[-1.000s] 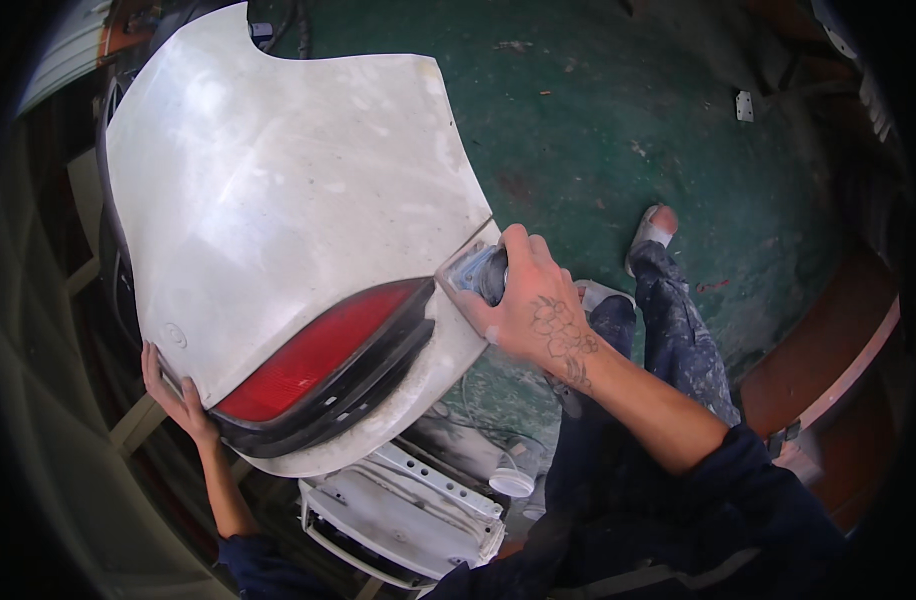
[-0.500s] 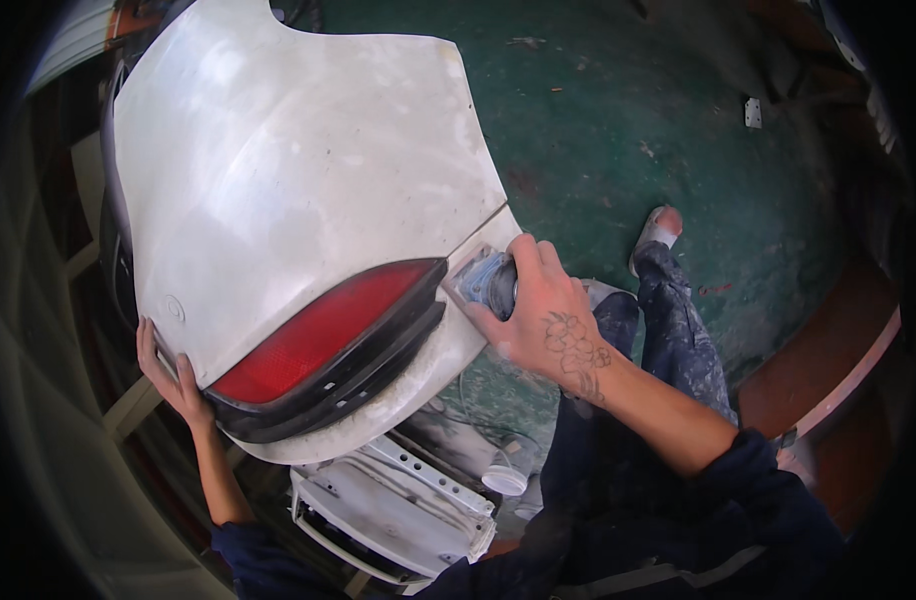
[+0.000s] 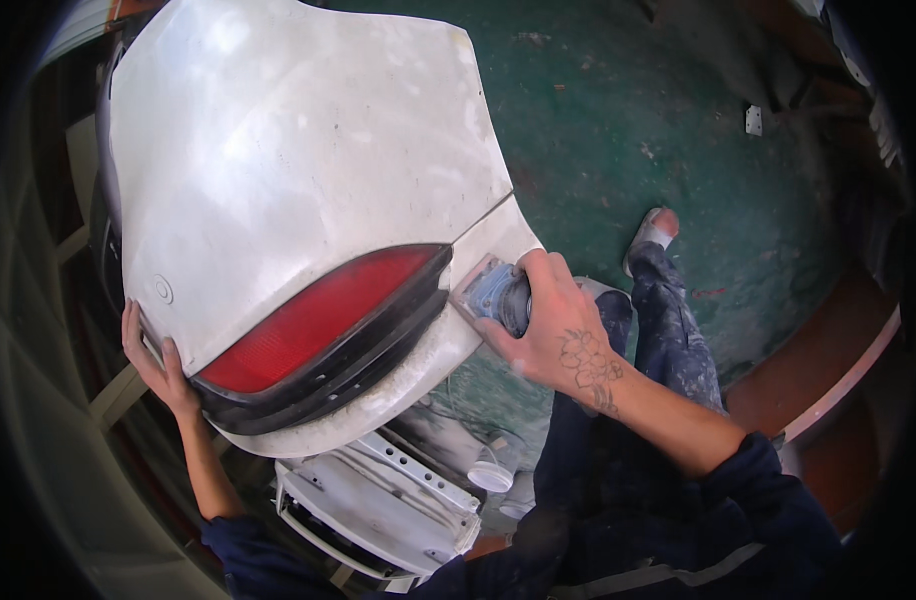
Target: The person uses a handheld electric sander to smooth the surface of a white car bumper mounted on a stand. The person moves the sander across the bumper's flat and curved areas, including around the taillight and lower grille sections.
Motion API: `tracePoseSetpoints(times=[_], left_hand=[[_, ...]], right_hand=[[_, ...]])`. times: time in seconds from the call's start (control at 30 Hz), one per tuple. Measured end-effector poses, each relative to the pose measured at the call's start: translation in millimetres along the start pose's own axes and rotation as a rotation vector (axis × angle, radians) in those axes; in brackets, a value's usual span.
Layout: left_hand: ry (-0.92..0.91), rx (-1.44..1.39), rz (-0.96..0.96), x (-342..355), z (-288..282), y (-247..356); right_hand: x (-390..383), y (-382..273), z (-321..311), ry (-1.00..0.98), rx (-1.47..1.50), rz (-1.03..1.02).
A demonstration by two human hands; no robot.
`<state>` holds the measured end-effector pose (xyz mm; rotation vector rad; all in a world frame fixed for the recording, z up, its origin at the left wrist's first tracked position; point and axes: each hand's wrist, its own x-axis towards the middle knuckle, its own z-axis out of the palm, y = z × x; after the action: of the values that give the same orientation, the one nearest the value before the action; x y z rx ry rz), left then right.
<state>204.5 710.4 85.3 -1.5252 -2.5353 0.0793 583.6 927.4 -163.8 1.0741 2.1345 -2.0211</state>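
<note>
A large white car bumper (image 3: 298,150), scuffed and dusty, fills the left half of the view. Set into it is a red lamp lens (image 3: 328,325), with a black trim strip (image 3: 318,398) running below. My right hand (image 3: 568,335) is wrapped over a blue-grey sander (image 3: 500,297), whose flat pad lies on the bumper just right of the lens's pointed end. At the bumper's left edge, my left hand (image 3: 165,368) grips the rim, its thumb on the near side; some fingertips are hard to make out.
Below the bumper lie a pale, perforated car part (image 3: 383,510) and a white tub (image 3: 490,474). The green, dust-marked floor (image 3: 578,130) carries a small metal plate (image 3: 753,121). Brown curved panels (image 3: 828,345) stand at the right, near my dusty trouser leg (image 3: 668,330).
The sander has slid a little nearer to me and rightward over the bumper, away from the lens tip. My left hand keeps its place on the edge. The whole view has shifted slightly.
</note>
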Motion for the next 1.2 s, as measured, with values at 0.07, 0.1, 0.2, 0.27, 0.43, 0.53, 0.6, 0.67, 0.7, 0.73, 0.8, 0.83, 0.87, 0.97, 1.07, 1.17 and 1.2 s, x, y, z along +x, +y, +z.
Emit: tracePoseSetpoints(times=[0.07, 0.1, 0.2, 0.27, 0.43, 0.53, 0.6, 0.67, 0.7, 0.73, 0.8, 0.83, 0.87, 0.97, 1.07, 1.17, 1.2], left_hand=[[0.01, -0.03, -0.011, 3, 2, 3], [0.01, -0.032, -0.007, 2, 3, 2], [0.014, -0.038, 0.001, 1, 2, -2], [0.017, -0.054, -0.005, 0, 1, -3], [0.01, -0.042, 0.011, 0, 0, -2], [-0.009, -0.039, 0.013, 0, 1, -4], [-0.015, -0.034, 0.018, 0, 2, -7], [-0.013, -0.024, 0.019, -1, -1, -7], [-0.005, -0.032, 0.02, -2, -1, -6], [0.004, -0.032, 0.018, 0, -2, -3], [0.011, -0.016, 0.008, 0, -2, -1], [0.017, -0.015, 0.011, 1, -1, -1], [0.022, -0.018, 0.015, 2, 1, -3], [0.032, -0.017, 0.025, 1, 2, -6], [0.029, -0.009, 0.024, 0, -1, -6], [0.025, 0.017, 0.022, 1, 1, -5], [0.027, 0.022, 0.022, 1, 1, -7]], right_hand=[[-17, -16, 3, -0.054, 0.005, -0.016], [-19, -16, 5, -0.047, -0.006, -0.019], [-14, -8, 7, 0.003, -0.042, -0.02], [7, 3, 0, 0.069, -0.013, 0.032], [-12, -4, 5, -0.009, -0.062, -0.083], [-35, -34, 7, -0.204, -0.048, -0.217], [-41, -47, 5, -0.394, -0.123, -0.327], [-30, -46, -5, -0.412, -0.163, -0.39], [-20, -43, -12, -0.421, -0.184, -0.425], [-5, -40, -23, -0.437, -0.199, -0.484], [22, -46, -38, -0.566, -0.308, -0.547], [33, -52, -43, -0.61, -0.335, -0.601], [41, -61, -43, -0.687, -0.395, -0.616], [48, -91, -29, -0.844, -0.484, -0.662], [52, -116, -19, -0.937, -0.473, -0.705], [56, -129, -11, -0.971, -0.428, -0.726], [58, -131, -6, -0.979, -0.416, -0.734]])
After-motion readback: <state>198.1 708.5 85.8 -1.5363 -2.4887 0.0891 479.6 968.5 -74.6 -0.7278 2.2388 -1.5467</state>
